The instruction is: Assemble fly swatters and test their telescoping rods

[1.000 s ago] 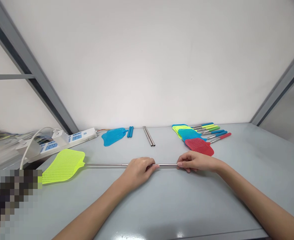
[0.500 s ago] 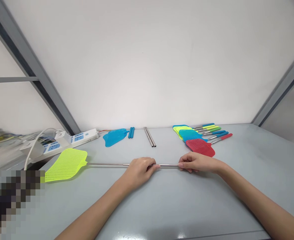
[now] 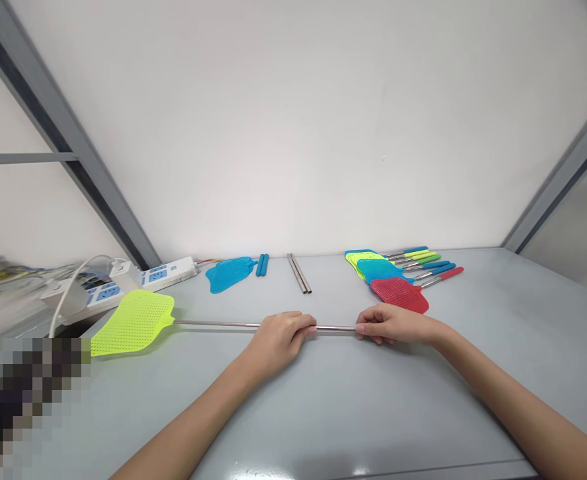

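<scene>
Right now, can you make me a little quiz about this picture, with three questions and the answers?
1. True or false: the left hand and the right hand both touch the metal rod.
2. What colour is the swatter head on that rod? A) red B) yellow-green C) blue
3. Fill in: ___ loose metal tubes lie beyond the left hand.

Key: 1. True. 2. B. 3. Two.

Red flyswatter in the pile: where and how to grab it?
I'd take its slim red handle, coming from the right: it points that way, while the wide red mesh lies close to a blue flyswatter and the right hand.
</scene>
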Tool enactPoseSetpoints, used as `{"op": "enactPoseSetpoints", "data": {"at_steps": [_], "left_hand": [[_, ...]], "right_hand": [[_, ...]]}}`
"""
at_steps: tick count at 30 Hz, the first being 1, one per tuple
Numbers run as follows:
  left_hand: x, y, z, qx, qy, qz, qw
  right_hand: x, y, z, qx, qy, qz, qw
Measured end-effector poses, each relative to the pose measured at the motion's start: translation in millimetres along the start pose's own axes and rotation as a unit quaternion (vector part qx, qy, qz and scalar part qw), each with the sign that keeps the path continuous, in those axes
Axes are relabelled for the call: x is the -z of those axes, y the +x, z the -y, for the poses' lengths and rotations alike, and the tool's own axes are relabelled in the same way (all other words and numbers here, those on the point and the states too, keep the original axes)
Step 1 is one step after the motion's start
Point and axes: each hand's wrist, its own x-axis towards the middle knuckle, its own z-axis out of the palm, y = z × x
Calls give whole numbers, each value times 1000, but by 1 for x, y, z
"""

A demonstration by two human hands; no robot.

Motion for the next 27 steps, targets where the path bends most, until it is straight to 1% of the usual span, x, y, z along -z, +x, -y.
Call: {"op": "enactPoseSetpoints", "data": {"at_steps": [7,13,27], "left_hand": [[-1,0,-1,10,-7,1,1000],[-2,-1,-2,4,-2,-8,1000],[-2,-1,1,0,9,-9,1000]], "right_hand": [[0,1,0,1,-2,-1,1000],[-1,1,1,-9,-8,-4,1000],[-2,2,1,10,-6,-1,1000]]}}
